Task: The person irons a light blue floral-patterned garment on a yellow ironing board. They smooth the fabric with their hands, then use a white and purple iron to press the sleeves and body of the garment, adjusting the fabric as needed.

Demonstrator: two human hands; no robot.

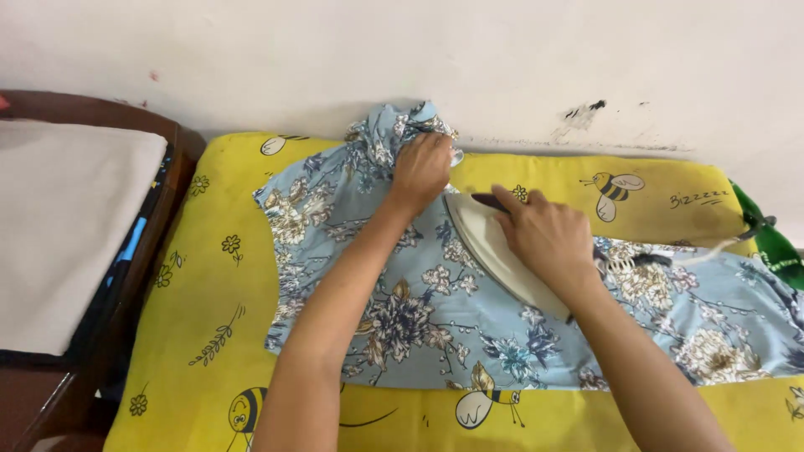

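A light blue floral garment (435,310) lies spread across a yellow cushion (201,276) printed with bees. My left hand (420,169) grips a bunched-up part of the garment at its far edge, close to the wall. My right hand (546,236) is closed around the dark handle of a white clothes iron (490,243), which rests on the fabric with its tip pointing toward my left hand. The iron's rear is hidden under my right wrist.
A white cord (712,249) runs from the iron toward the right. Green cloth (775,243) sits at the far right edge. A wooden piece of furniture (146,251) with a white pad (67,226) stands to the left. A white scuffed wall (502,67) is behind.
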